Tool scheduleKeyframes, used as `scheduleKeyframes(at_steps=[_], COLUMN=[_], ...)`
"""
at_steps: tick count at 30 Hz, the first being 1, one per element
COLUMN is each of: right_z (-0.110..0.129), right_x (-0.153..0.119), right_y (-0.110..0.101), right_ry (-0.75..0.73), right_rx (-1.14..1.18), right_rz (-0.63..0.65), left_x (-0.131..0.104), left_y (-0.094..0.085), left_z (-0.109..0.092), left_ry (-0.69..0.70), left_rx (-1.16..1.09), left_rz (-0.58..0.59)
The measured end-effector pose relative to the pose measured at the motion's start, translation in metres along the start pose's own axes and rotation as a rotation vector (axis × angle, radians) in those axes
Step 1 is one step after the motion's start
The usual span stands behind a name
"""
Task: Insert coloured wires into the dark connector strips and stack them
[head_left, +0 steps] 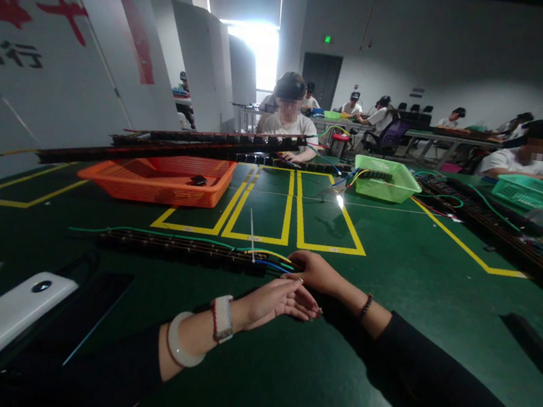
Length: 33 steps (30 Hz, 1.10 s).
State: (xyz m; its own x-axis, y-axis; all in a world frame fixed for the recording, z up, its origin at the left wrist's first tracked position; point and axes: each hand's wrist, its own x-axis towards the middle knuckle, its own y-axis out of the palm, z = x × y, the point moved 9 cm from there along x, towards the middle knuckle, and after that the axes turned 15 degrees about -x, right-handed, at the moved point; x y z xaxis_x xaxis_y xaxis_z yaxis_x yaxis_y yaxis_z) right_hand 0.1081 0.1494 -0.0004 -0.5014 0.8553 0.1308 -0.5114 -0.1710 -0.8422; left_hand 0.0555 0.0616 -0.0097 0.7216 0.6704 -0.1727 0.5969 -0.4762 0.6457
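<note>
Best keep coloured wires (271,254) untwisted, dark strip (179,246) flat. Strip lies on green table (351,390), beyond forearms; long axis left to right, wired end pointing right. Left hand (278,302) loosely open; right hand (317,272) curled by wire ends, can't tell from here whether gripping.

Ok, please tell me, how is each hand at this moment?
Left hand: open, fingers extended.
Right hand: curled at the wires; grip cannot be told.

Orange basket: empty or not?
Not empty: a small black piece shows inside the orange basket, below the long dark strips.
</note>
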Motion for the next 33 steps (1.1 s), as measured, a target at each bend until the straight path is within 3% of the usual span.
scheduleKeyframes(at_steps=[5,13,21,28,33], right_z=[-0.01,0.005,0.0,0.004,0.024], right_x=[0.002,-0.003,-0.006,-0.008,-0.014], right_y=[0.002,0.008,0.011,0.006,-0.013], right_ry=[0.085,0.023,0.091,0.101,-0.031], right_rx=[0.086,0.462,0.499,0.338,-0.083], right_rz=[0.032,0.185,0.237,0.13,-0.084], left_x=[0.0,0.0,0.0,0.002,0.002], left_y=[0.0,-0.003,-0.006,-0.014,-0.017], left_z=[-0.001,-0.001,-0.004,-0.003,-0.004], left_ry=[0.004,-0.029,-0.027,-0.007,0.017], left_rx=[0.004,-0.097,-0.211,-0.331,-0.413], left_rz=[-0.011,-0.047,-0.095,-0.171,-0.216])
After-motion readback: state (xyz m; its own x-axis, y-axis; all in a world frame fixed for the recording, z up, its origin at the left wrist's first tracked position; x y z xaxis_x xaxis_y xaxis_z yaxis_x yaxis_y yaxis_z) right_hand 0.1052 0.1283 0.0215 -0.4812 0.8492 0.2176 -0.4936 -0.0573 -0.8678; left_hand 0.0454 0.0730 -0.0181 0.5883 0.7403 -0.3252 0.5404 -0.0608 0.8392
